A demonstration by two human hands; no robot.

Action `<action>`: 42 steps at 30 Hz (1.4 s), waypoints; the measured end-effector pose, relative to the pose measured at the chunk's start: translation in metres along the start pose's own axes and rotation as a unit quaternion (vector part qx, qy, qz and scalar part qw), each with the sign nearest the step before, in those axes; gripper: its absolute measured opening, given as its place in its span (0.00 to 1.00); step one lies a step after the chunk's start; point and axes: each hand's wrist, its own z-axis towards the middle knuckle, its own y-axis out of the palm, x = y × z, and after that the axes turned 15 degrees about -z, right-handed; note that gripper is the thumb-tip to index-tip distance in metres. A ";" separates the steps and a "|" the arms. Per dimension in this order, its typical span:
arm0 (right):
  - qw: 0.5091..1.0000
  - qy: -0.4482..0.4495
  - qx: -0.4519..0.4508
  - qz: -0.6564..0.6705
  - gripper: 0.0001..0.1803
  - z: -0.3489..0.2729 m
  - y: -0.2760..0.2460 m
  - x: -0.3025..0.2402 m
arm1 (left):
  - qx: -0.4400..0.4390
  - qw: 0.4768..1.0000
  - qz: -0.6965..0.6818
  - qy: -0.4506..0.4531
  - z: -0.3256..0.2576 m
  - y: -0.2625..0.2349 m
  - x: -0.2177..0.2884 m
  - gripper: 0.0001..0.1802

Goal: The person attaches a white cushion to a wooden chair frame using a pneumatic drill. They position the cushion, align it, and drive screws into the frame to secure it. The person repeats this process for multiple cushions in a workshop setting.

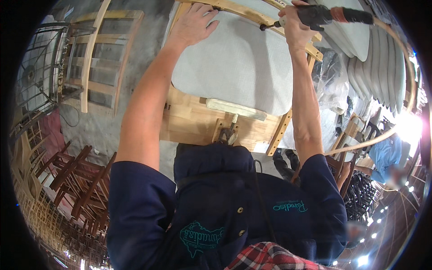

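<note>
A padded light-grey panel (229,67) lies on a wooden board (184,121), with a curved wooden rail (240,10) along its far edge. My left hand (193,26) rests on the far left corner of the panel and rail, thumb and fingers apart; a small dark piece near its fingertips is too small to name. My right hand (294,27) is closed around a black power driver (315,17) with a hose. The driver's thin shaft points left and ends in a dark round tip (263,27) by the rail; contact cannot be made out.
A wooden clamp bar (236,109) stands at the panel's near edge. The tan hose (407,76) curves down the right side. Stacked grey panels (378,76) and plastic wrap (330,74) are at right, wooden frames (96,63) and brown chair frames (81,173) at left. Another person (386,153) is at right.
</note>
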 end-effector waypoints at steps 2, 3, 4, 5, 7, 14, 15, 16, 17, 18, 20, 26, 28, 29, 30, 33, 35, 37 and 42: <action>0.999 0.037 0.020 0.031 0.11 -0.003 -0.001 0.005 | -0.014 1.000 -0.019 -0.016 0.000 0.002 -0.002 0.24; 0.999 0.024 0.015 0.041 0.13 -0.006 -0.001 0.004 | -0.019 0.999 -0.027 -0.022 0.000 0.004 -0.003 0.24; 0.997 -0.061 0.033 -0.014 0.09 -0.006 -0.001 0.004 | -0.023 0.999 -0.035 -0.027 0.000 0.005 -0.004 0.24; 0.986 -0.146 0.050 -0.068 0.05 -0.005 -0.001 0.003 | -0.014 1.000 -0.007 -0.020 -0.002 0.005 -0.006 0.23; 0.974 -0.205 0.059 -0.071 0.03 -0.007 0.005 -0.002 | 0.003 0.999 0.052 -0.004 -0.004 0.001 -0.005 0.21; 0.981 -0.184 0.047 -0.030 0.05 -0.007 0.002 -0.012 | 0.015 0.999 0.041 0.003 -0.004 -0.003 -0.001 0.20; 0.984 -0.172 0.044 -0.025 0.05 -0.008 0.004 -0.014 | 0.013 0.999 0.040 0.000 -0.003 -0.002 -0.002 0.19; 0.986 -0.161 0.042 -0.019 0.05 -0.008 0.005 -0.016 | 0.012 0.999 0.039 -0.003 -0.003 -0.002 -0.004 0.19; 0.987 -0.153 0.040 -0.017 0.05 -0.009 0.006 -0.017 | 0.016 0.999 0.043 0.005 -0.003 -0.001 -0.005 0.19; 0.988 -0.146 0.038 -0.014 0.05 -0.009 0.006 -0.018 | 0.021 0.999 0.047 0.013 -0.003 0.000 -0.006 0.19; 0.991 -0.131 0.031 0.001 0.08 -0.009 0.007 -0.011 | 0.024 0.998 0.053 0.017 -0.003 0.001 -0.007 0.19; 0.995 -0.097 0.002 0.011 0.10 -0.012 -0.001 -0.009 | -0.003 0.998 0.060 -0.013 -0.005 0.001 -0.005 0.19; 0.987 -0.150 0.054 -0.022 0.02 -0.009 -0.013 -0.021 | 0.001 0.997 0.071 0.000 -0.007 0.002 -0.005 0.20; 0.974 -0.177 0.118 -0.080 0.07 -0.005 -0.025 -0.018 | 0.009 0.998 0.055 -0.015 -0.006 0.002 -0.007 0.20; 0.971 -0.134 0.143 -0.138 0.10 -0.004 -0.041 -0.029 | 0.013 0.999 0.024 -0.025 -0.002 0.003 -0.003 0.20; 0.972 -0.080 0.181 -0.124 0.08 -0.002 -0.067 -0.036 | -0.007 0.999 0.016 -0.043 -0.003 0.002 -0.003 0.20; 0.967 -0.054 0.210 -0.135 0.07 0.004 -0.089 -0.009 | -0.013 0.999 0.023 -0.037 0.000 0.002 -0.002 0.20; 0.964 -0.021 0.232 -0.129 0.06 0.001 -0.103 -0.001 | -0.014 0.999 0.028 -0.029 -0.003 -0.001 0.000 0.19; 0.965 0.015 0.226 -0.135 0.05 -0.004 -0.120 0.025 | -0.013 0.999 0.047 -0.017 -0.002 0.000 -0.003 0.20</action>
